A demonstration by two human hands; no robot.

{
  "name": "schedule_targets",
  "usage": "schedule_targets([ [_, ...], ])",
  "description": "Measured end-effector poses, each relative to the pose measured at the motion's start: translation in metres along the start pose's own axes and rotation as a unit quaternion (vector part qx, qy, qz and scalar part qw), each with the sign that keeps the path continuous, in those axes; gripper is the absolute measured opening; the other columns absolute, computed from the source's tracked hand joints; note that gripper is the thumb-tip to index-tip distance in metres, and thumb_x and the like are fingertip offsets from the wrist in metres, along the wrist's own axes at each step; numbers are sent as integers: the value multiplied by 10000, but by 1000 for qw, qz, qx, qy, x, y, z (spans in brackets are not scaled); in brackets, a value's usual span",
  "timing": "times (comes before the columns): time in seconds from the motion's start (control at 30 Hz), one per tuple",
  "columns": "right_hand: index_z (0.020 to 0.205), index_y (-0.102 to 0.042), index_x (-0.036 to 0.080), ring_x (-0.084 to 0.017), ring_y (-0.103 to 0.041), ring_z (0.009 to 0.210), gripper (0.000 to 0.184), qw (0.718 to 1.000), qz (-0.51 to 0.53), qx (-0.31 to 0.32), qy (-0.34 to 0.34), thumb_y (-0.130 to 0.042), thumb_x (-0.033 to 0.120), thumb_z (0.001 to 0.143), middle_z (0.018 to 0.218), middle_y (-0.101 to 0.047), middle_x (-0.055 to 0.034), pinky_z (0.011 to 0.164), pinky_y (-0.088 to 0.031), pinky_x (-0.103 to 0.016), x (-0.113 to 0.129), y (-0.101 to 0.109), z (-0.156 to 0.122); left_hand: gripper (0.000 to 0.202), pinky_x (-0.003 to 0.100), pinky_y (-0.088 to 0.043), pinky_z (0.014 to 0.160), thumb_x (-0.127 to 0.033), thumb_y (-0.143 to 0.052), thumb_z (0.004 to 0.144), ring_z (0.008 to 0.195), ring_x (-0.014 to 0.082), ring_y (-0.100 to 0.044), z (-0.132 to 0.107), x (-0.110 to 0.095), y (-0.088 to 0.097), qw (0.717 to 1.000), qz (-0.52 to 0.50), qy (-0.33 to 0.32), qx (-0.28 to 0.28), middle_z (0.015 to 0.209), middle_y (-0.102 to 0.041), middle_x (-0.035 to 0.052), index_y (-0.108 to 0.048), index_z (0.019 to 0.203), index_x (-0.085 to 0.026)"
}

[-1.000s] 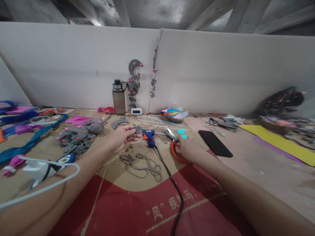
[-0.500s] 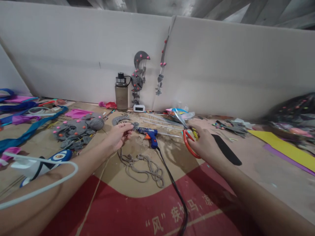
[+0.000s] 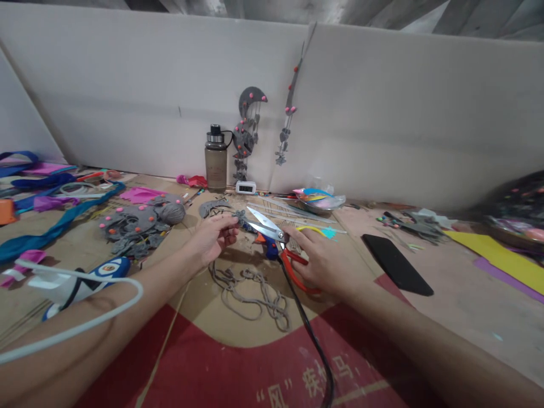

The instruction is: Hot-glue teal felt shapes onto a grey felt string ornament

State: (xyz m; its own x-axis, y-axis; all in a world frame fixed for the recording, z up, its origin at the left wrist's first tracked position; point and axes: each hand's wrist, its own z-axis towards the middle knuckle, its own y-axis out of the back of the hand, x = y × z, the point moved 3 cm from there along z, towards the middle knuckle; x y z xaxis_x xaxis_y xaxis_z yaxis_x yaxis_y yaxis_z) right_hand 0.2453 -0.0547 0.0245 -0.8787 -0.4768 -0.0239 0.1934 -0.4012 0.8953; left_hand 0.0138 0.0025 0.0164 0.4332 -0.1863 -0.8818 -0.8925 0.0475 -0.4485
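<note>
My left hand [image 3: 211,238] pinches a small grey felt piece [image 3: 241,217] just above the cardboard. My right hand [image 3: 323,262] grips scissors [image 3: 272,231] with red and yellow handles, their blades parted and pointing left at the felt piece. A blue glue gun [image 3: 269,248] lies under the scissors, mostly hidden, and its black cord [image 3: 306,334] runs toward me. A loose tangle of grey cord [image 3: 250,289] lies on the cardboard below my hands.
Grey felt cut-outs with pink dots and a grey yarn ball [image 3: 170,212] lie left. A water bottle [image 3: 216,158], a small white clock [image 3: 245,187] and hanging grey ornaments [image 3: 246,133] stand at the back wall. A black phone [image 3: 396,264] lies right; coloured sheets at both sides.
My right hand lifted the scissors off the table and swung them left across the glue gun, blades now apart near the felt piece. My left hand stayed in place.
</note>
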Motion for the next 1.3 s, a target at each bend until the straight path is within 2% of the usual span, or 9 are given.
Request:
schedule_targets([
  [0.2,1348,-411,247,-215,-585,826,509,997,-66,33,13,-472,348,853,1065,-620,-99,645,-393,-290,5,-7,9,106,167,-427,434,-29,-578,660,487,80,-536,-3,0,-3,998,-61,7,-22,537,-541,1,-543,612,-117],
  [0.33,1353,-406,242,-221,-589,839,514,997,-63,38,16,-477,350,856,1080,-621,-101,647,-396,-298,6,-12,11,102,161,-416,434,-25,-562,652,496,80,-527,-2,1,-3,996,-86,12,-11,545,-538,10,-542,603,-112],
  [0.47,1356,-409,233,-226,-586,864,518,998,-55,40,18,-485,353,858,1095,-620,-107,668,-403,-305,5,-14,11,82,162,-427,448,-43,-579,661,512,85,-527,-1,3,-1,998,-68,17,0,557,-551,25,-553,621,-110],
  [0.8,1381,-394,243,-215,-587,810,518,995,-59,74,14,-451,350,877,1075,-623,-107,592,-370,-277,5,-12,10,91,160,-428,449,-46,-583,664,508,81,-524,-3,3,-3,999,-52,15,-1,557,-552,20,-544,629,-120],
  [1.1,1383,-393,258,-223,-606,822,519,996,-61,70,11,-458,330,873,1081,-628,-101,588,-375,-274,4,-14,9,119,170,-424,464,-51,-611,646,520,81,-529,-3,3,-2,999,-40,4,4,574,-546,4,-521,631,-128],
  [1.3,1360,-432,240,-217,-623,809,502,997,-39,62,6,-472,316,865,1054,-662,-93,612,-400,-280,4,-14,7,212,173,-415,468,-32,-656,591,508,76,-529,-4,3,-3,1000,-11,-25,15,601,-563,-15,-554,743,-138],
])
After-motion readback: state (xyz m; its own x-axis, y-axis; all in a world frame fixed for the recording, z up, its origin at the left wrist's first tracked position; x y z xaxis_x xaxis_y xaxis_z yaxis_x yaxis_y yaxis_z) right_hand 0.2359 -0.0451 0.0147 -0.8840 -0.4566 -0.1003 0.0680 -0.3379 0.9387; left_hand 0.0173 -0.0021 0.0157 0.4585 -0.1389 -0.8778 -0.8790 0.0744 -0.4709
